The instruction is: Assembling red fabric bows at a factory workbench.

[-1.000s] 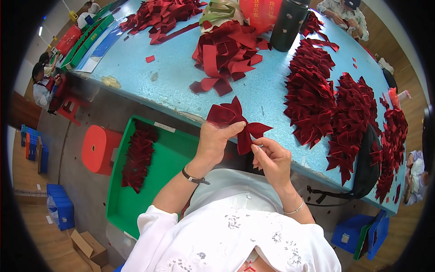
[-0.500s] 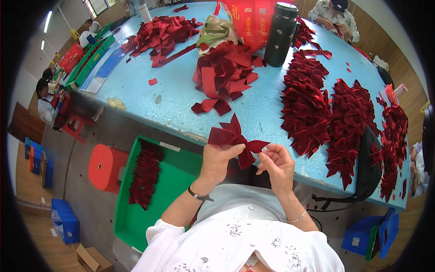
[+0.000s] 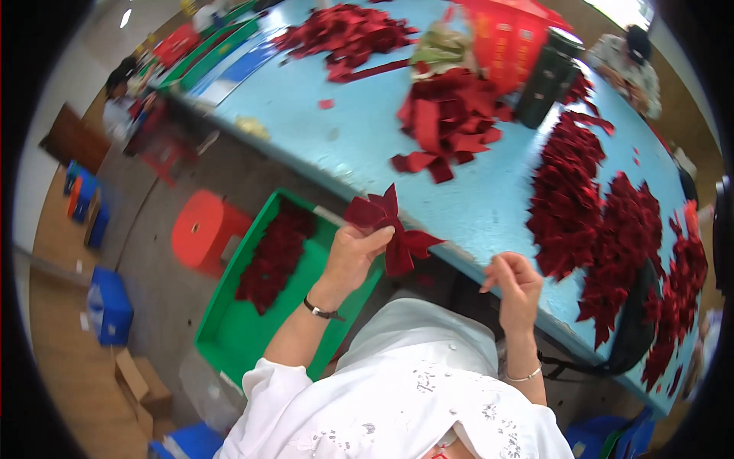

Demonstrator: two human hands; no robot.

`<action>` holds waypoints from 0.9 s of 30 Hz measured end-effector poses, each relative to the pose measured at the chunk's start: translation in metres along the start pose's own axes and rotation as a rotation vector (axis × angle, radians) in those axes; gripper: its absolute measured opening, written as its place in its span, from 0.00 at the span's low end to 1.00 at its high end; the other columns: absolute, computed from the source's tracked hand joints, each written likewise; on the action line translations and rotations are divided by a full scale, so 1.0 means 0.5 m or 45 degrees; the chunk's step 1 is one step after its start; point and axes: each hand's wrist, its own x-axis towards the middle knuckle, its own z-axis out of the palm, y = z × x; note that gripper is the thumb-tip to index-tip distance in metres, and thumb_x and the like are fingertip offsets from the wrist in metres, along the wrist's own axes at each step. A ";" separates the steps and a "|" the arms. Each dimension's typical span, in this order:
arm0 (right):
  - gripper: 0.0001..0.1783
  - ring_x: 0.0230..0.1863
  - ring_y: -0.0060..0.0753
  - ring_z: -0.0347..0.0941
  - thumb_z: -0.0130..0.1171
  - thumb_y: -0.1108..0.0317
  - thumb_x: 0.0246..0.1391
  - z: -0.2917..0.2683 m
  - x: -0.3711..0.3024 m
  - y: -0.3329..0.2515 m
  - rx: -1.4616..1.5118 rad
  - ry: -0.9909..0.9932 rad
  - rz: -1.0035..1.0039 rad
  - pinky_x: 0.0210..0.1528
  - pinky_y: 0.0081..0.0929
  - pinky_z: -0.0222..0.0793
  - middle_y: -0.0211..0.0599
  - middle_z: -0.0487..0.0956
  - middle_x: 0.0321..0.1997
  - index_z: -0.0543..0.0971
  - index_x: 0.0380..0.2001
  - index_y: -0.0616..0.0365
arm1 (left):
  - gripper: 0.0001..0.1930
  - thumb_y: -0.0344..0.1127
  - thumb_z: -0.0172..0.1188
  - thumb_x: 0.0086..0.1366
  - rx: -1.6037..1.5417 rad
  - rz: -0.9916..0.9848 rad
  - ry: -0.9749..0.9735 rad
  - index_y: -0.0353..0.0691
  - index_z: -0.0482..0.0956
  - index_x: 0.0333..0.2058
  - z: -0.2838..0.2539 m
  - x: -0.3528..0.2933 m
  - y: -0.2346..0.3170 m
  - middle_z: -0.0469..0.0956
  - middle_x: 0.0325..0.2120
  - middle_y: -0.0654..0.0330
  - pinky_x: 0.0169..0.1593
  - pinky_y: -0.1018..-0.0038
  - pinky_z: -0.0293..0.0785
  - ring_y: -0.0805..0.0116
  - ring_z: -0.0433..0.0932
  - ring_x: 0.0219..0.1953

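Observation:
My left hand [image 3: 353, 251] pinches a dark red velvet ribbon bow [image 3: 398, 239] at its middle, just off the table's near edge. The bow's pointed tails and loops spread to both sides. Apart from it, to the right, my right hand [image 3: 515, 284] is raised by the table edge with fingers curled and thumb against them. What it grips, if anything, is too small to make out. Ahead of the bow, a loose heap of red ribbon pieces [image 3: 447, 115] lies on the blue table [image 3: 306, 145]. Rows of finished-looking bows [image 3: 567, 199] lie on the table to the right.
A green tray [image 3: 306, 321] holding a batch of red bows [image 3: 277, 252] sits below left, beside a red stool [image 3: 206, 229]. A dark thermos [image 3: 547, 80] and a red bag [image 3: 508, 46] stand on the table. A black bag [image 3: 631, 329] hangs at its right edge. A co-worker [image 3: 628, 69] sits across.
My right hand has come away from the bow and moved right. My left hand still holds the bow. The whole view has tilted, so the table and tray appear shifted.

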 end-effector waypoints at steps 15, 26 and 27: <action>0.09 0.20 0.17 0.68 0.55 0.69 0.59 0.049 0.023 0.012 -0.294 -0.208 -0.058 0.24 0.15 0.65 0.32 0.75 0.24 0.76 0.29 0.65 | 0.18 0.23 0.60 0.57 -0.134 0.249 1.219 0.27 0.70 0.47 -0.684 -0.363 -0.051 0.76 0.41 0.55 0.48 0.75 0.72 0.67 0.75 0.44; 0.08 0.20 0.18 0.68 0.56 0.69 0.58 0.098 0.024 0.019 -0.419 -0.329 -0.043 0.24 0.15 0.66 0.32 0.75 0.23 0.76 0.30 0.65 | 0.29 0.19 0.60 0.55 -0.117 0.115 1.410 0.25 0.62 0.55 -0.775 -0.388 -0.098 0.71 0.49 0.50 0.55 0.74 0.67 0.64 0.72 0.49; 0.08 0.20 0.18 0.68 0.56 0.70 0.58 0.101 0.022 0.018 -0.423 -0.343 -0.043 0.24 0.15 0.66 0.32 0.75 0.23 0.76 0.30 0.65 | 0.28 0.19 0.60 0.55 -0.105 0.090 1.416 0.25 0.62 0.56 -0.776 -0.388 -0.102 0.71 0.49 0.50 0.55 0.74 0.67 0.64 0.72 0.49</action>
